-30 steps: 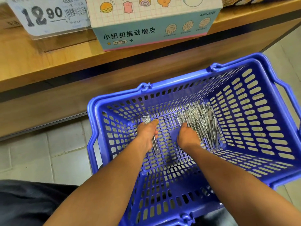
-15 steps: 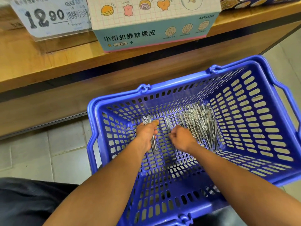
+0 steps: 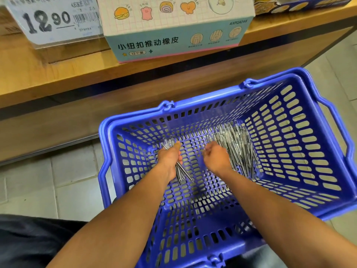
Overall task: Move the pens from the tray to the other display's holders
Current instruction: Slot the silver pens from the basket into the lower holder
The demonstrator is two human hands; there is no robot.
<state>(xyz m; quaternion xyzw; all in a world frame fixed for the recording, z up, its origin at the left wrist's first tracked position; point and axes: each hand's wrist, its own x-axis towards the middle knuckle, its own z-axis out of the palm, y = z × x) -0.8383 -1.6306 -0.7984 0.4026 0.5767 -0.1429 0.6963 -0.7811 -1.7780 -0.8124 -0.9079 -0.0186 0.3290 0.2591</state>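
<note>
Inside the blue basket (image 3: 318, 132), the left hand (image 3: 169, 157) clamps a small bundle of pens (image 3: 180, 172), apparently acting as a collector so that several can be carried at once. The right hand (image 3: 217, 158), fingers curled beside the loose pile of pens (image 3: 236, 149) on the basket floor, may pinch one; this cannot be told. No display holders are visible.

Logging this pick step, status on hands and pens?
Left hand grips a pen bundle. Right hand curled beside loose pens in the blue basket; grasp unclear. Nothing in the way.
</note>
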